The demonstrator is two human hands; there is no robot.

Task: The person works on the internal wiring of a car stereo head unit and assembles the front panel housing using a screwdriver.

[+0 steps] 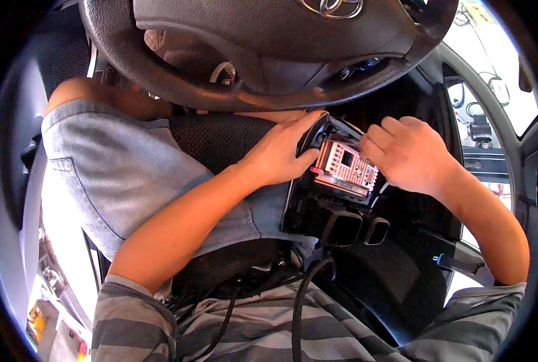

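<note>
My left hand (275, 154) grips the edge of a black plastic trim piece (293, 202), its thumb lying beside a boxy metallic unit (341, 166) and its fingertips partly hidden over the trim's far side. The unit looks pinkish-silver, with rows of slots, a dark square on top and a small red tab at its left edge. At the unit's right side, my right hand (404, 154) is closed with the fingers curled; whatever they pinch is hidden. A thin pale strip shows just below that hand.
A black steering wheel (238, 96) spans the top, close above my hands. Two dark cup-like wells (343, 229) sit nearer me behind the unit. Dark cables (305, 289) run over my striped shirt. A seat-belt buckle strap (459, 263) lies at right, near the open door side.
</note>
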